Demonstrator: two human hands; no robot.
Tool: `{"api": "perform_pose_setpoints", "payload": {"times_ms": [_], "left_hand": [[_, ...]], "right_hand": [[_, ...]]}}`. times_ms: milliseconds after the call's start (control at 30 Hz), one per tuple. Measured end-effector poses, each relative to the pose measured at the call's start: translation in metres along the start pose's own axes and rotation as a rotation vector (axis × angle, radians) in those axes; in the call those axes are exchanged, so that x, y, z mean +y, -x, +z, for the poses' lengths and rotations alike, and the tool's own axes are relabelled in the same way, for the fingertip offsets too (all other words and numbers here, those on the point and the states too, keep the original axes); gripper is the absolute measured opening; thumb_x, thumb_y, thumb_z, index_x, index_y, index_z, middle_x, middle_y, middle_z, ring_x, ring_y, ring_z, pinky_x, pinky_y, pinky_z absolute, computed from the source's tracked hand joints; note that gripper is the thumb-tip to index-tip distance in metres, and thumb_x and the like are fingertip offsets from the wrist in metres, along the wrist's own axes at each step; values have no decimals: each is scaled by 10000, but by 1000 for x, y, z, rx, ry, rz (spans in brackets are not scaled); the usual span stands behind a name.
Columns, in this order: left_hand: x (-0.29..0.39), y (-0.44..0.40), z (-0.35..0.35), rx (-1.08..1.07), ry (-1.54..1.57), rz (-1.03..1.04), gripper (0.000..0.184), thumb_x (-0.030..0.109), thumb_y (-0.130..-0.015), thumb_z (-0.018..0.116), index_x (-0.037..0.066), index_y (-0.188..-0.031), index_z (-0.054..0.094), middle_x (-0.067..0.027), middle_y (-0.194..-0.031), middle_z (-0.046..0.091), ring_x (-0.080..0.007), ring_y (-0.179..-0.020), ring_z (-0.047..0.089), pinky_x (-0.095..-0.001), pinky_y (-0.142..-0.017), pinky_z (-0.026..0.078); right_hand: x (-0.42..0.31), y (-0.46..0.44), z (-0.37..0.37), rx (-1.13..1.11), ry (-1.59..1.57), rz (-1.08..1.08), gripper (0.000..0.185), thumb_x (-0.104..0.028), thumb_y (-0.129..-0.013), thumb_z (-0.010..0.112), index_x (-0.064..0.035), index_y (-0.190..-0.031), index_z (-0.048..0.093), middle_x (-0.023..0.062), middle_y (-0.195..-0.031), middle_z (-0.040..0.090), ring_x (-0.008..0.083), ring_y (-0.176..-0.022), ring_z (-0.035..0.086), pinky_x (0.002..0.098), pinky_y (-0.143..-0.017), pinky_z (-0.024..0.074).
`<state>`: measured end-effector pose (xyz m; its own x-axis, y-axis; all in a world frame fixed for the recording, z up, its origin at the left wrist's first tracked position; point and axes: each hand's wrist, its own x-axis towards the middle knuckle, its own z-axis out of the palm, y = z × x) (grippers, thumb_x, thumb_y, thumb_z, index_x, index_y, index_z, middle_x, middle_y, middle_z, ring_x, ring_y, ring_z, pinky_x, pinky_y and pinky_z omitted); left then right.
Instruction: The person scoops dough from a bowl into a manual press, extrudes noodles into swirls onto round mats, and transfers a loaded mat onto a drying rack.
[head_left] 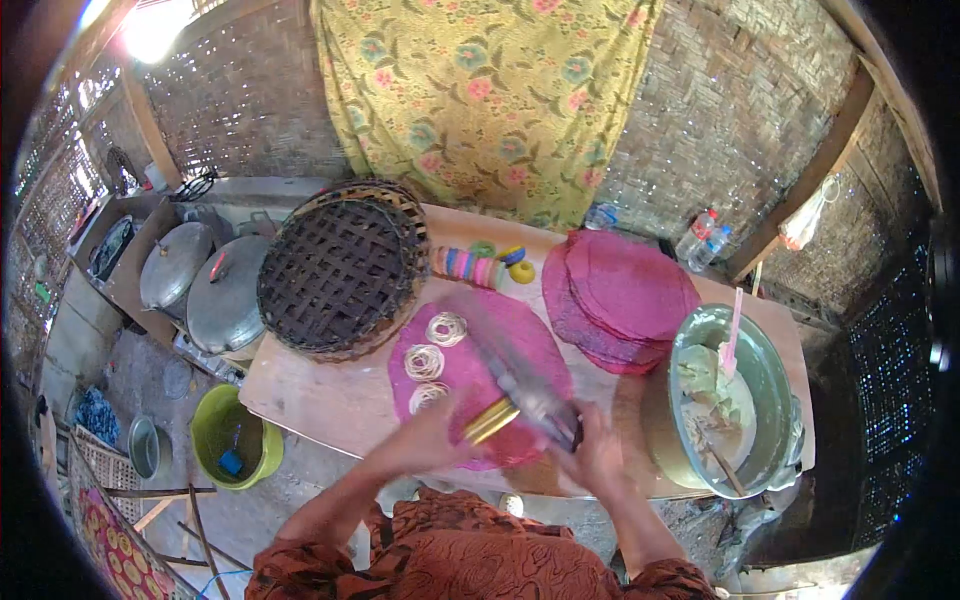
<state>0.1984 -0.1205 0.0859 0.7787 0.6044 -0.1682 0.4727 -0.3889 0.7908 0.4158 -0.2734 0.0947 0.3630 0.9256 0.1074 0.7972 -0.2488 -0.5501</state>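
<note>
A long grey metal press (525, 390), shaped like a caulking gun and blurred by motion, slants over a round pink mat (540, 345). My right hand (597, 450) is closed around its dark near end. At the press's left side is a shiny brass-coloured tube (490, 420); my left hand (435, 435) is at its lower end, fingers curled to it but smeared. Whether tube and press are joined is unclear. Pale coils of thin strands (424, 362) lie in a row on the mat's left part, the nearest partly behind my left hand.
Stacked dark woven trays (340, 270) stand left on the table; stacked pink mats (630, 290) lie at back right. Coloured rolls (468, 266) sit between them. A large pot (780, 395) of pale dough stands right. Lidded pots (235, 295) and a green bucket (265, 460) are left.
</note>
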Motion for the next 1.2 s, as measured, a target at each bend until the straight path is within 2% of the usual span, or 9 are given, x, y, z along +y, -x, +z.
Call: {"api": "perform_pose_setpoints", "payload": {"times_ms": [200,233,500,600,767,933,1000,1067,1200], "left_hand": [[67,-24,85,-387,92,195,617,298,-817,693,15,-1300,432,-151,-1262,488,-249,-1125,473,-329,-940,386],[79,-34,96,-455,188,233,588,292,-821,687,20,-1284,447,-141,-1236,501,-238,-1089,487,-327,-908,398],[166,-130,104,-1172,704,175,360,238,-852,639,59,-1157,571,-59,-1021,602,-146,-802,601,-311,-657,496],[218,-137,93,-983,451,510,241,215,-838,632,71,-1029,613,-48,-884,646,-180,-719,609,-355,-646,496],[263,-151,114,-274,-229,1123,131,179,-807,614,91,-892,660,-77,-784,672,-278,-665,628,-408,-633,497],[270,-154,95,189,-618,1043,159,236,-801,641,79,-821,653,-115,-758,643,-321,-729,637,-426,-684,505],[220,-191,101,387,-426,1054,218,173,-800,678,75,-989,630,-87,-901,662,-266,-802,651,-409,-735,516],[235,-181,116,-73,708,546,283,126,-844,639,51,-1114,600,-111,-1113,629,-263,-1020,611,-383,-888,480],[258,-205,173,81,1437,921,342,83,-907,537,67,-1248,517,-82,-1142,593,-272,-1150,528,-527,-989,417]], "right_hand": [[22,25,-98,-142,-99,-469,574,-572,-832,567,-57,-1085,591,155,-929,644,348,-812,650,444,-712,524],[27,14,-111,-126,-140,-469,789,-696,-893,183,-60,-1023,631,142,-801,632,350,-731,639,450,-662,518],[-2,-23,-215,214,-219,-1118,514,-243,-923,503,-84,-1385,343,164,-1079,570,359,-949,584,455,-763,498],[-15,-2,-257,-235,39,-1033,576,-82,-848,633,-72,-1357,361,115,-1037,581,287,-830,631,335,-702,535],[35,-9,-287,446,-355,-605,220,29,-897,489,-91,-1066,413,1,-751,478,47,-596,461,240,-464,362],[114,19,-338,852,-552,-235,283,38,-860,498,-95,-1098,421,-10,-703,440,85,-606,440,264,-543,392],[150,40,-366,1094,-889,-171,236,1,-875,481,-118,-1073,431,-5,-717,444,97,-605,455,294,-568,437],[194,39,-370,1272,-1039,-278,185,-23,-890,470,-123,-1041,434,0,-700,436,103,-604,462,315,-588,458],[219,10,-318,1258,-1445,-174,157,-239,-988,437,-87,-990,474,93,-720,549,240,-793,603,402,-789,499]]}}
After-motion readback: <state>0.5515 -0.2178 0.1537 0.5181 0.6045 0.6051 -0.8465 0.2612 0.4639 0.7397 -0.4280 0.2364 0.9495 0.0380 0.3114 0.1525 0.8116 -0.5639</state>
